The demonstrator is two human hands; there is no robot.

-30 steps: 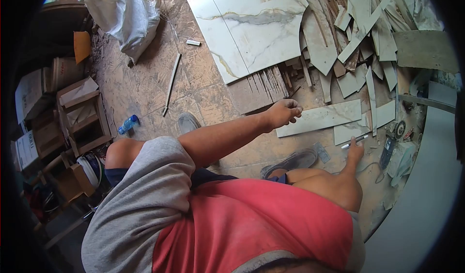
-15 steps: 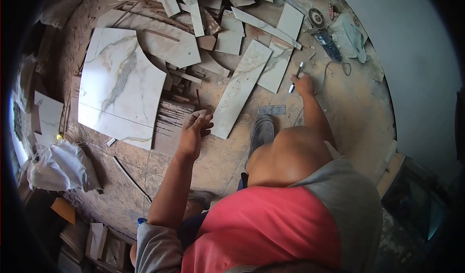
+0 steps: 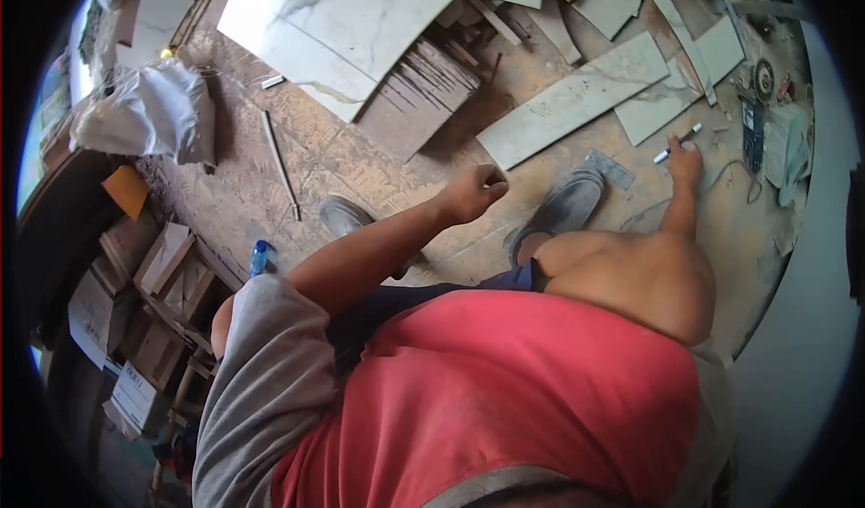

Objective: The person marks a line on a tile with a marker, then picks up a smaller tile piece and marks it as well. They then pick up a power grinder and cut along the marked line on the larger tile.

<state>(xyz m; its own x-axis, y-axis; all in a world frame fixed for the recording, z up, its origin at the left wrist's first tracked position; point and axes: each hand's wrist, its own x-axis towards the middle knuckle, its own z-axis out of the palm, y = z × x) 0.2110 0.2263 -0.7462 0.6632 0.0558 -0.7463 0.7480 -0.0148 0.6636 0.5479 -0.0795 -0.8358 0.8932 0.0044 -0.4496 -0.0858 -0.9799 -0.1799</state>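
Your right hand (image 3: 685,161) rests on the floor (image 3: 378,170) at the right, fingers closed around a white marker (image 3: 677,144) whose tip pokes out past them toward the far side. Just far of the marker lies a short tile offcut (image 3: 671,89), and left of that a long tile strip (image 3: 577,98) slants across the floor, its near end pointing toward your left hand. A small grey plate (image 3: 611,169) lies flat between the strip and your right shoe (image 3: 560,210).

Your left hand (image 3: 476,191) hangs above the floor, curled into a loose fist with nothing visible in it, near the strip's lower end but apart from it. Your left shoe (image 3: 344,215) sits further left.

Far and left, a large marble tile (image 3: 338,17) lies flat, with a ridged board (image 3: 419,93) against its near edge. A thin rod (image 3: 279,165) lies left of that, a white bag (image 3: 149,111) beyond it, and a blue bottle (image 3: 259,257) near your left knee. An angle grinder (image 3: 753,116) lies at the far right, beside the marker hand.
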